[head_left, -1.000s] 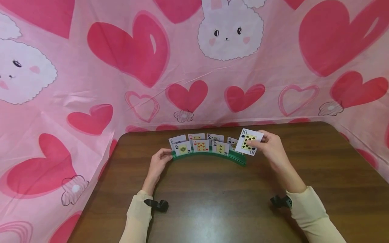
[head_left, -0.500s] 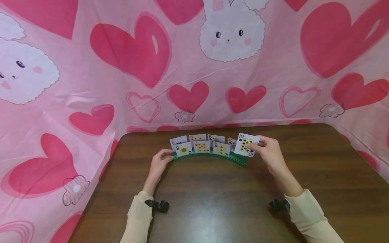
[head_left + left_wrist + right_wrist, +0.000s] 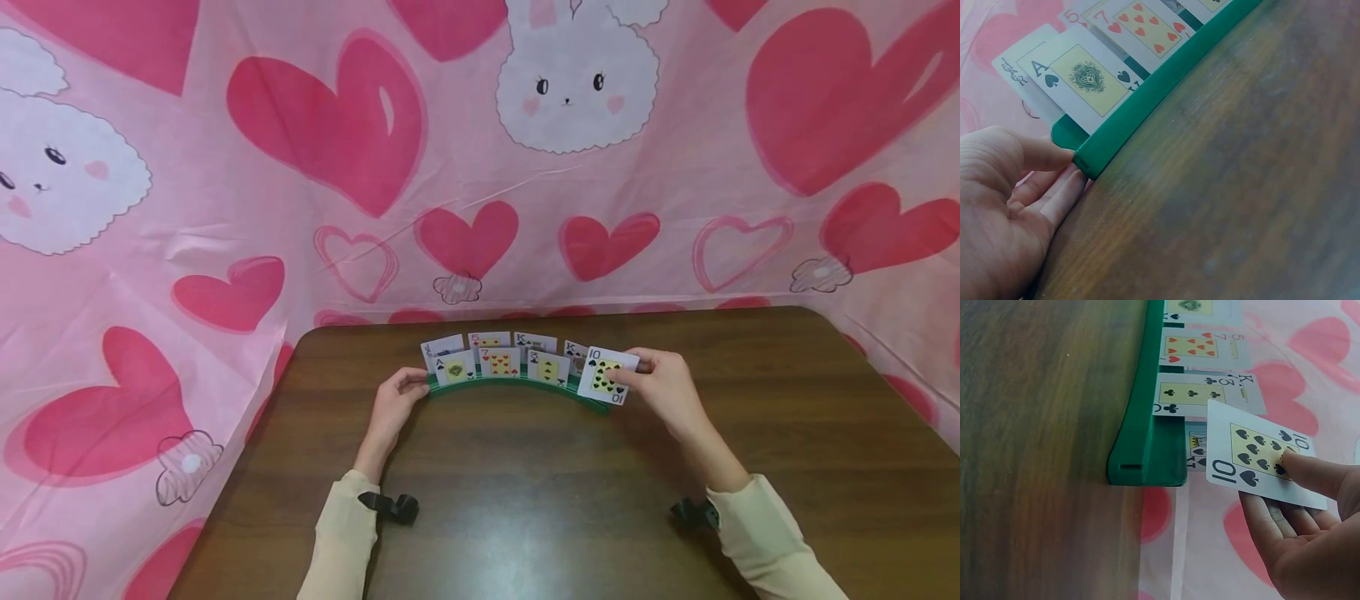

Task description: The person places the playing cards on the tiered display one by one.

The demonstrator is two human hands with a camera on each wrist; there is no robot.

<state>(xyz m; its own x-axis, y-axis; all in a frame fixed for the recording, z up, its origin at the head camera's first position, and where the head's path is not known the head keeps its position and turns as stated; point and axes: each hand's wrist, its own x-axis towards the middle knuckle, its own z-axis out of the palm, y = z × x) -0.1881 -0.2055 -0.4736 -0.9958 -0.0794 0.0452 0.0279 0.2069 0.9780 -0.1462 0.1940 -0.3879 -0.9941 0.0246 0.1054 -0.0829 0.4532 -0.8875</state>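
A curved green card holder [image 3: 491,381] stands near the table's far side with several playing cards upright in two rows. My left hand [image 3: 393,406] grips its left end between thumb and fingers, beside the ace of spades [image 3: 1085,78]. In my right hand [image 3: 670,398], thumb on the face and fingers behind, I pinch the ten of spades [image 3: 600,379]. That card overlaps the holder's right end in the head view. In the right wrist view, the ten [image 3: 1254,453] is apart from the front slot, whose bare end [image 3: 1163,450] lies beside the three of clubs [image 3: 1188,394].
Behind the front cards stand a jack [image 3: 442,343], a five [image 3: 489,339] and two kings. The brown wooden table [image 3: 525,492] reaches toward me. A pink cloth [image 3: 525,183] with hearts and rabbits hangs behind and at the sides.
My right hand has lowered the ten of spades and brought it slightly left, down over the holder's right end. My left hand keeps its grip in place.
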